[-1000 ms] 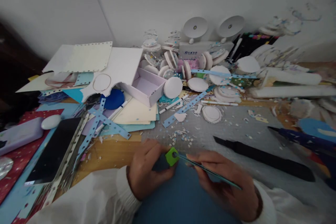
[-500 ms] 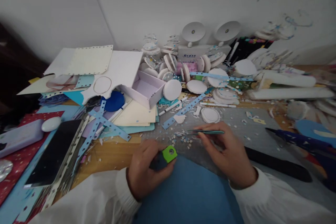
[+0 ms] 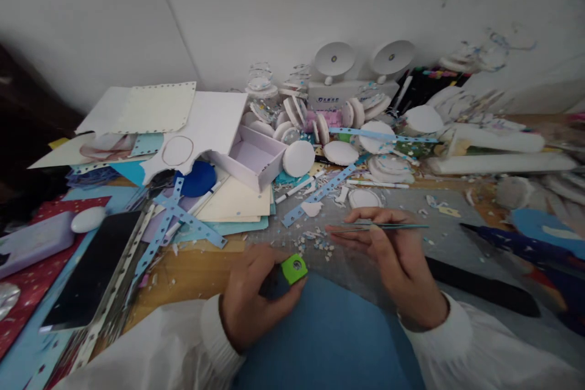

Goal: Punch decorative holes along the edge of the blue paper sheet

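My left hand (image 3: pixel 256 292) is closed around a small bright green craft punch (image 3: pixel 295 269), its round metal part facing up. In my right hand (image 3: pixel 402 268) is a pair of thin teal tweezers (image 3: pixel 388 226), held between thumb and fingers with the tips pointing left. Below the tips, a scatter of tiny white and blue paper bits (image 3: pixel 315 242) lies on the grey cutting mat (image 3: pixel 283 237). A small white paper piece (image 3: pixel 313 209) and a blue strip with punched star holes (image 3: pixel 329 189) are just beyond. Whether the tweezers grip anything is too small to tell.
Padded white discs (image 3: pixel 298 158) crowd the back near a lilac open box (image 3: pixel 256 155). At left lie a phone (image 3: pixel 94 271), crossed blue strips (image 3: pixel 176 213) and paper sheets. A dark blue glue gun (image 3: pixel 516 241) and a long black object (image 3: pixel 484 286) are at right.
My right hand has shifted its grip on the tweezers, which now extend farther right past the fingers. My left hand keeps the craft punch in about the same place.
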Demonstrator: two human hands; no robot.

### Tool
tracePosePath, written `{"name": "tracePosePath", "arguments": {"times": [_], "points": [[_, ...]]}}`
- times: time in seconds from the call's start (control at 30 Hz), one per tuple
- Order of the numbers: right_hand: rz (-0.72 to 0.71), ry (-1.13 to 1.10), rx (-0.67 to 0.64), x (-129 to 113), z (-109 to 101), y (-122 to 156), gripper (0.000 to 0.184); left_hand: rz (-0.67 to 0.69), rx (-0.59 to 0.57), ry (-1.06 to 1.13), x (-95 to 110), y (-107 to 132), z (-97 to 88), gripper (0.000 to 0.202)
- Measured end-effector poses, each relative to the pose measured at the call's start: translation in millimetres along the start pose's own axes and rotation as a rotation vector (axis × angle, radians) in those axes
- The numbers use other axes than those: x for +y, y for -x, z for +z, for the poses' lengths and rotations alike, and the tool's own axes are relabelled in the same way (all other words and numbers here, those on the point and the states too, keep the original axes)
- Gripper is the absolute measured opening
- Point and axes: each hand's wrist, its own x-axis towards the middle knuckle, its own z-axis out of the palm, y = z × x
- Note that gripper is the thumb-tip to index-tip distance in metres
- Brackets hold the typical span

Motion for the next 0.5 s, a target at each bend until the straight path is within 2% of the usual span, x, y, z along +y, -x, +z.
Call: {"name": "tracePosePath", "arguments": {"times": [0.13, 0.23, 0.3, 0.37, 0.43, 0.5], "points": [[-0.071, 0.148, 0.021, 2.0, -5.1, 0.3, 0.002, 0.008, 0.003, 0.006, -0.6, 1.6, -0.8, 0.013], [-0.185, 0.566, 0.078, 6.9, -16.3, -2.4, 0.006, 0.0, -0.001, 0.029, -1.8, 3.0, -1.1, 0.012], [-0.214, 0.908, 0.044, 10.2, -24.7, -6.7, 0.011, -0.023, -0.003, 0.051, -3.3, 2.6, -0.9, 0.014], [-0.231, 1.151, -0.037, 12.7, -30.9, -12.0, 0.016, -0.058, 0.004, 0.085, -4.8, 1.0, -1.0, 0.015], [-0.262, 1.262, -0.096, 13.1, -33.4, -16.2, 0.019, -0.109, 0.02, 0.145, -5.4, -1.4, -2.3, 0.015], [-0.331, 1.253, -0.091, 10.0, -31.2, -16.7, 0.022, -0.172, 0.058, 0.231, -3.7, -4.3, -5.4, 0.016]]}}
